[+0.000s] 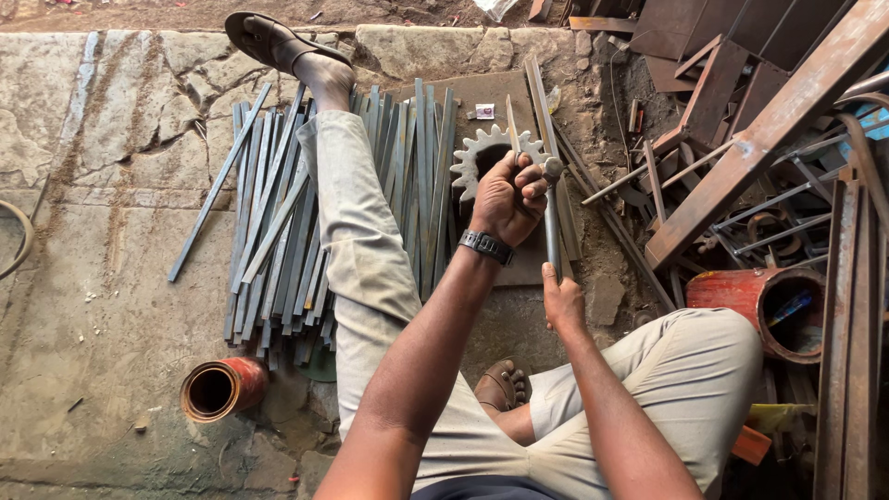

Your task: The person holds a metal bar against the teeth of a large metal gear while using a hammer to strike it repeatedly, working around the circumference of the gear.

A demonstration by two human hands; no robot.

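Observation:
My left hand [509,199], with a watch on its wrist, is closed on a thin metal strip [511,116] that stands on end over a toothed steel gear [474,153]. The gear lies on a flat rusty plate [482,93] on the ground. My right hand [562,301] grips the lower end of a hammer handle [553,236]. The hammer head [553,169] sits just right of my left fingers, close to the strip. My left leg [356,241] stretches out across a pile of flat steel strips [278,231].
A short red pipe piece [218,389] lies on the stone floor at lower left. An open red drum [773,310] stands beside my right knee. Rusty angle iron and scrap frames [769,120] fill the right side.

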